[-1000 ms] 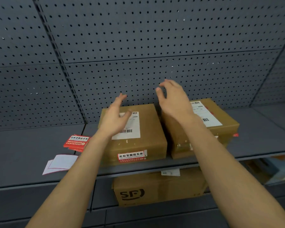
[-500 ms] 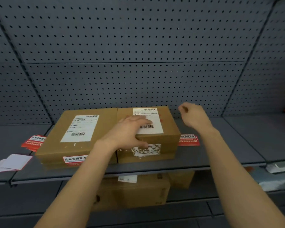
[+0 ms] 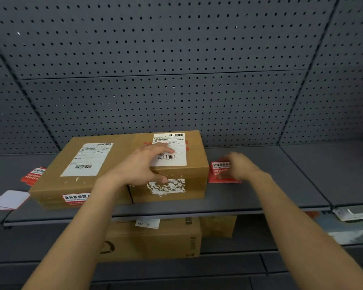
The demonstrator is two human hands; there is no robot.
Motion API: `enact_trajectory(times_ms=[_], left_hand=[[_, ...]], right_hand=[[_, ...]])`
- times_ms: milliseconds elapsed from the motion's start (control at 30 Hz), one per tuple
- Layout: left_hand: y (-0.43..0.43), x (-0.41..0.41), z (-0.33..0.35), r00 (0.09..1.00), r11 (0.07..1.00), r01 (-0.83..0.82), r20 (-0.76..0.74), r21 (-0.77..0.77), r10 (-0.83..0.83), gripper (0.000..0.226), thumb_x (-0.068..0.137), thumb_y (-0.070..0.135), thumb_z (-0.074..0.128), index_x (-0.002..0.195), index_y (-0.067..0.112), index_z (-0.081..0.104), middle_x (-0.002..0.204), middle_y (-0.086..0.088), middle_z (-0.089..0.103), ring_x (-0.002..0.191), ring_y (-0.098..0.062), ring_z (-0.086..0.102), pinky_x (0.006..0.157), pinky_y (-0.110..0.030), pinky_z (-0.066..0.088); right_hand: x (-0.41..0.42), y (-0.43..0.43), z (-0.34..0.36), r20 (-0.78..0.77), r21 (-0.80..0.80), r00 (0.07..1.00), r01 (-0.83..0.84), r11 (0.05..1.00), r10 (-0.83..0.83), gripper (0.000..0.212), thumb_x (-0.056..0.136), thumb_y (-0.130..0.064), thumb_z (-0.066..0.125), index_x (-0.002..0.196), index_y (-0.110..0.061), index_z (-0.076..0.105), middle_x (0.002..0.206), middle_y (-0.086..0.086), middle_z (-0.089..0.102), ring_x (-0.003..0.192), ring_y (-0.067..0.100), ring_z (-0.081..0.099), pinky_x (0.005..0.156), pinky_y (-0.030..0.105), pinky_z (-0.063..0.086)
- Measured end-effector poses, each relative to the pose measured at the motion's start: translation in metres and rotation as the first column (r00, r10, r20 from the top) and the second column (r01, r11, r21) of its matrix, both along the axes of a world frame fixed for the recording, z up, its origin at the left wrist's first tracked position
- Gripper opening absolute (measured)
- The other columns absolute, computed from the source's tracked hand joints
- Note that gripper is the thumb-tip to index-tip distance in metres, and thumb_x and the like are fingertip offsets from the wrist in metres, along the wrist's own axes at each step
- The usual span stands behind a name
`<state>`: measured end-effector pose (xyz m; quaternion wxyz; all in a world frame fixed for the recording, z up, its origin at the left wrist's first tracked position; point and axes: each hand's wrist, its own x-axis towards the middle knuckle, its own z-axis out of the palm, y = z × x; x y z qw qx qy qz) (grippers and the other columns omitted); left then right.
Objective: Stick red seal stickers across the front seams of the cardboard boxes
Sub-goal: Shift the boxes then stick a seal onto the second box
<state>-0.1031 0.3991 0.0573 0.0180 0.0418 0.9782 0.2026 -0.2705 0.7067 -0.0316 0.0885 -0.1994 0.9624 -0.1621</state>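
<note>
Bracing one box while reaching for the red stickers next to it.

Left hand (image 3: 143, 166) sits on the right box (image 3: 194, 174), fingers laid flat across the top and over its white label (image 3: 176, 150), thumb down on the front face right by a torn white patch (image 3: 168, 186). Right hand (image 3: 242, 166) is over the red sticker stack (image 3: 218, 171) on the shelf (image 3: 281, 185), just beside that box, but it's blurry, so I can't tell if the fingers are pinching one or only touching. The left box (image 3: 57, 185), touching the right one, has a red seal sticker (image 3: 76, 198) on its front. More red stickers (image 3: 34, 174) and white backing paper (image 3: 7, 199) lie on the left.
</note>
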Motion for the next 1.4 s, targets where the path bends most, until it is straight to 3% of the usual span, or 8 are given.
enact_trajectory(times_ms=[100, 233, 400, 567, 667, 800, 1200, 1400], left_hand=[[0.001, 0.001, 0.001, 1.0, 1.0, -0.005, 0.012, 0.006, 0.005, 0.095, 0.082, 0.04, 0.096, 0.161, 0.047, 0.045, 0.18, 0.019, 0.025, 0.168, -0.016, 0.017, 0.136, -0.038, 0.012], [0.001, 0.003, 0.002, 0.999, 1.0, -0.012, 0.037, 0.018, 0.011, 0.094, 0.08, 0.056, 0.094, 0.16, 0.047, 0.046, 0.178, 0.018, 0.029, 0.167, -0.015, 0.021, 0.139, -0.042, 0.013], [0.03, 0.007, 0.002, 0.963, 0.944, 0.042, -0.266, 0.328, 0.05, 0.037, 0.099, 0.046, 0.079, 0.134, 0.044, 0.068, 0.149, 0.027, 0.059, 0.145, 0.0, 0.051, 0.129, -0.04, 0.037], [0.086, -0.001, 0.011, 0.95, 0.629, 0.057, -0.235, 0.776, 0.205, 0.018, 0.107, 0.026, 0.073, 0.124, 0.03, 0.076, 0.132, 0.021, 0.074, 0.126, -0.005, 0.073, 0.11, -0.031, 0.058], [0.097, -0.006, 0.017, 0.9, 0.421, 0.02, -0.2, 0.907, 0.387, 0.015, 0.102, 0.01, 0.077, 0.115, 0.016, 0.081, 0.122, 0.0, 0.081, 0.105, -0.015, 0.082, 0.087, -0.026, 0.066], [0.08, -0.008, 0.018, 0.817, 0.245, 0.041, -0.174, 0.969, 0.55, 0.016, 0.098, 0.002, 0.08, 0.107, 0.014, 0.084, 0.115, -0.008, 0.084, 0.103, -0.021, 0.082, 0.085, -0.027, 0.066], [0.061, 0.003, 0.019, 0.799, 0.312, 0.068, -0.239, 0.948, 0.552, 0.015, 0.097, 0.007, 0.082, 0.11, 0.016, 0.084, 0.113, -0.004, 0.084, 0.103, -0.02, 0.08, 0.092, -0.034, 0.067], [0.05, 0.002, 0.015, 0.72, 0.698, -0.026, -0.471, 0.715, 0.509, 0.013, 0.094, 0.041, 0.086, 0.107, 0.045, 0.085, 0.156, 0.009, 0.051, 0.149, -0.017, 0.051, 0.119, -0.033, 0.047]], right_hand=[[-0.002, 0.004, -0.007, -0.061, -0.054, 0.997, 0.034, 0.998, -0.038, 0.054, 0.087, -0.029, 0.087, 0.137, -0.027, 0.067, 0.128, 0.001, 0.066, 0.119, 0.025, 0.064, 0.094, 0.041, 0.056], [-0.005, 0.007, -0.007, -0.162, -0.078, 0.984, 0.062, 0.995, -0.074, 0.019, 0.097, -0.029, 0.077, 0.115, -0.023, 0.075, 0.117, 0.0, 0.07, 0.111, 0.024, 0.067, 0.091, 0.04, 0.057], [0.012, 0.004, 0.057, -0.035, -0.575, 0.979, 0.145, 0.805, -0.201, 0.01, 0.096, -0.029, 0.08, 0.104, -0.023, 0.081, 0.1, -0.006, 0.079, 0.088, 0.008, 0.073, 0.075, 0.03, 0.061], [0.054, -0.045, 0.132, 0.122, -0.931, 0.992, 0.126, 0.343, -0.034, 0.017, 0.1, -0.026, 0.074, 0.114, -0.02, 0.08, 0.105, -0.002, 0.081, 0.091, 0.01, 0.079, 0.077, 0.021, 0.06], [0.067, -0.073, 0.14, 0.09, -0.933, 0.995, 0.071, 0.352, 0.036, 0.019, 0.098, -0.027, 0.077, 0.115, -0.019, 0.081, 0.108, -0.001, 0.082, 0.097, 0.014, 0.08, 0.081, 0.027, 0.062], [0.076, -0.073, 0.124, 0.064, -0.904, 0.995, 0.026, 0.427, 0.075, 0.022, 0.094, -0.03, 0.081, 0.112, -0.019, 0.08, 0.099, -0.004, 0.083, 0.087, 0.008, 0.077, 0.077, 0.025, 0.056], [0.091, -0.095, 0.106, -0.065, -0.918, 0.986, -0.12, 0.379, 0.156, 0.01, 0.1, -0.014, 0.073, 0.104, -0.008, 0.079, 0.084, -0.002, 0.079, 0.072, 0.01, 0.07, 0.066, 0.018, 0.051], [0.092, -0.096, 0.108, -0.179, -0.891, 0.968, -0.235, 0.389, 0.175, 0.009, 0.102, -0.014, 0.071, 0.106, -0.017, 0.078, 0.088, -0.003, 0.079, 0.079, 0.007, 0.073, 0.076, 0.018, 0.057]])
